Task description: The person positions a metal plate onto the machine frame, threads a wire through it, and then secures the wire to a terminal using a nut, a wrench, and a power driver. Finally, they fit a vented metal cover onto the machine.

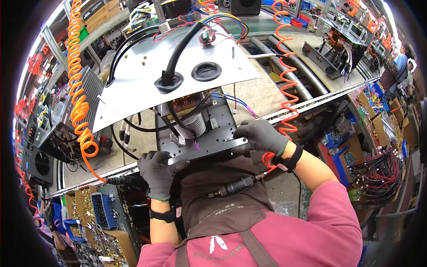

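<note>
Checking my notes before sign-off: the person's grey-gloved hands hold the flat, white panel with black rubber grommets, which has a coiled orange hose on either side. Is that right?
Not quite: in the head view, the grey-gloved left hand and grey-gloved right hand hold opposite ends of a long, grey metal strip, not the flat, white panel. The rest stands.

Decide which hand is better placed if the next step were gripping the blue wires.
The right hand, probably: the blue wires end just beyond it, while the left hand is farther off, near the opposite end of the metal edge.
</note>
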`<state>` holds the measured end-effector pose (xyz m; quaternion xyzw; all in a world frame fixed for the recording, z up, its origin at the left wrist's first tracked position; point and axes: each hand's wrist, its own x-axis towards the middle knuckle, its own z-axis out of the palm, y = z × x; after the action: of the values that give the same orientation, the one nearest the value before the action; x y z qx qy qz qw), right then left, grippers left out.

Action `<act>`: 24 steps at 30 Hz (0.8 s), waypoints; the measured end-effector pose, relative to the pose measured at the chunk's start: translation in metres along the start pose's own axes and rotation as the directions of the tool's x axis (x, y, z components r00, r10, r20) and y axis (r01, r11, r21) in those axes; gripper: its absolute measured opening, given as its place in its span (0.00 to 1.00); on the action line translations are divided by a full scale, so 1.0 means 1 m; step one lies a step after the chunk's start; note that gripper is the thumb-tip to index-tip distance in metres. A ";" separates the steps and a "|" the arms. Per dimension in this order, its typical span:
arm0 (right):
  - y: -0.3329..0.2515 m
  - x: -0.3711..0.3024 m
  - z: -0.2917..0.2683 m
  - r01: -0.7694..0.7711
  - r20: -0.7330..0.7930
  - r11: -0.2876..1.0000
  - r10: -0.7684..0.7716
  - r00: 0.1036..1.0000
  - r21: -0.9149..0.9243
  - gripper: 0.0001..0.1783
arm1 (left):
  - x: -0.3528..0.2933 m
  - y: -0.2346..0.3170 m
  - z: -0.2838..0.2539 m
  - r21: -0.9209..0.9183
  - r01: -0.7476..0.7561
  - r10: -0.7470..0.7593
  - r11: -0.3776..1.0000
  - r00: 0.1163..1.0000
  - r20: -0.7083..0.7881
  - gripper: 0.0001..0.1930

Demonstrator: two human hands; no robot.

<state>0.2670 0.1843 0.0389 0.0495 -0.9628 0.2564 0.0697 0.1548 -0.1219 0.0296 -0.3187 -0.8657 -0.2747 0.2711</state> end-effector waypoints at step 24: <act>-0.015 0.129 -0.020 0.298 -0.544 0.901 -0.087 0.835 0.315 0.17 | -0.017 -0.030 -0.007 -0.130 0.147 -0.142 0.981 0.989 0.045 0.30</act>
<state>0.1438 0.1739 0.0834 0.0903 -0.8280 0.4363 0.3403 0.1467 -0.1525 0.0140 -0.2773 -0.8709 -0.3451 0.2132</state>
